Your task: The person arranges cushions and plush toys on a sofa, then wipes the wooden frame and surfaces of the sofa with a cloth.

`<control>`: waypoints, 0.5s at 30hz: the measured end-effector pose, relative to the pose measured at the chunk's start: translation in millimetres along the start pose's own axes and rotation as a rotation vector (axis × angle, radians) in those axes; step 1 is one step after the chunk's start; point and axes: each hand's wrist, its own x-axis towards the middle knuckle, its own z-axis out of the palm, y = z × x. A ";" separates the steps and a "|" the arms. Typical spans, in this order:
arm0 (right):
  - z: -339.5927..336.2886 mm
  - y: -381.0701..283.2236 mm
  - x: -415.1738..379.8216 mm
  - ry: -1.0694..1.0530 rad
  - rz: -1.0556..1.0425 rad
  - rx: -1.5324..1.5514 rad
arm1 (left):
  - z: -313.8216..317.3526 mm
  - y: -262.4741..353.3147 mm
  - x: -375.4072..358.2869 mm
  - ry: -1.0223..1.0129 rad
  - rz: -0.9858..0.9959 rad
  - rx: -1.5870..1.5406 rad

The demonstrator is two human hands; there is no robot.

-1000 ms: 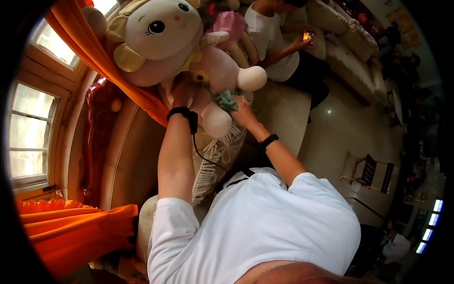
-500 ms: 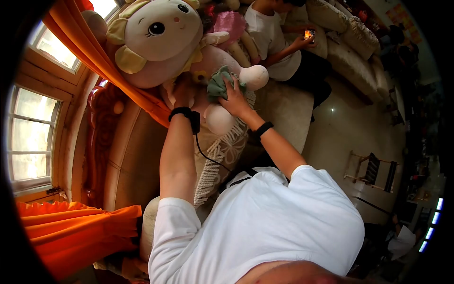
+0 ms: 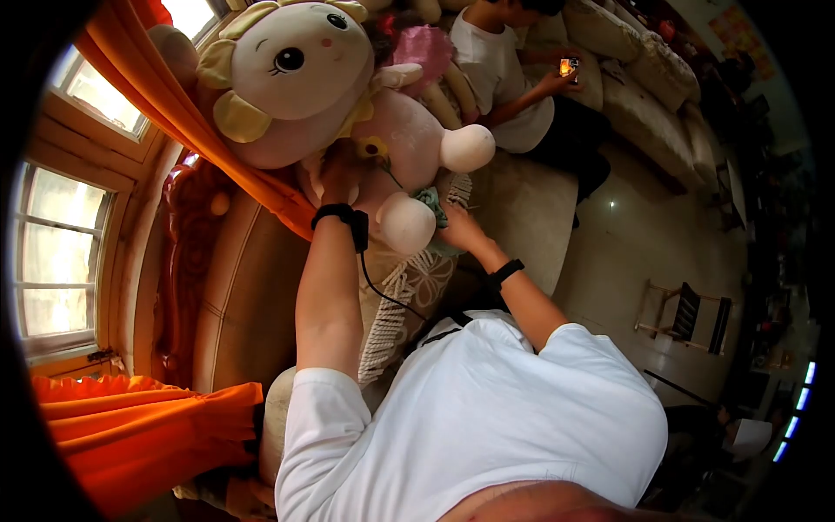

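Note:
A large plush toy with a big pale head, yellow petal-like trim and a pink body leans on the sofa. My left hand, in shadow, grips it low on its near side, beside the orange curtain; its fingertips are hard to see. In my right hand is a crumpled green cloth, pressed by the side of the toy's nearer round foot. Part of the cloth and most of the right fingers are hidden behind that foot. Both wrists wear black bands.
A cream cushion with fringe lies beneath the toy. Orange curtains and a window are at left. A seated person holds a lit phone. On the floor at right stands a chair.
My right hand has moved down and slightly right with the green cloth, from the toy's body between its feet to beside the nearer foot. My left hand has stayed nearly in place.

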 end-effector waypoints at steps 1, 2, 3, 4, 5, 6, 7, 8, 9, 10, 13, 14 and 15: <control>15.1 18.5 -4.8 0.074 -0.010 -0.073 | 0.8 0.3 -0.5 -0.011 -0.018 -0.041; 20.3 21.2 -9.0 0.148 -0.022 -0.149 | 2.2 -0.3 -0.2 -0.012 -0.017 -0.043; 21.4 24.8 -9.8 0.149 -0.023 -0.152 | 2.8 -1.1 0.6 0.001 -0.006 -0.054; 19.0 14.9 -11.2 0.179 -0.017 -0.159 | 3.9 -2.9 1.4 0.012 0.006 -0.063; 17.0 5.2 -13.4 0.209 -0.007 -0.165 | 7.2 -6.8 2.3 0.009 0.006 -0.062; 13.9 -3.6 -15.3 0.211 0.001 -0.159 | 11.7 -10.4 1.1 0.027 -0.006 -0.083; 8.4 -9.9 -13.0 0.173 -0.008 -0.118 | 13.0 -9.5 -0.3 0.048 -0.018 -0.106; 4.7 -12.8 -10.9 0.135 -0.022 -0.080 | 13.6 -8.5 0.2 0.046 -0.015 -0.106; 4.3 -13.7 -12.2 0.136 -0.022 -0.080 | 13.4 -8.2 0.8 0.056 -0.018 -0.093; 4.5 -13.9 -13.7 0.160 -0.040 -0.079 | 12.9 -8.6 1.1 0.067 -0.022 -0.081; 7.5 -13.7 -14.2 0.183 -0.032 -0.094 | 16.9 -15.6 2.9 0.077 0.003 -0.135; 8.8 -12.4 -14.3 0.188 0.000 -0.109 | 15.4 -14.0 2.3 0.077 0.001 -0.135; 9.8 -11.2 -14.3 0.186 0.021 -0.130 | 13.5 -12.0 2.9 0.037 -0.025 -0.086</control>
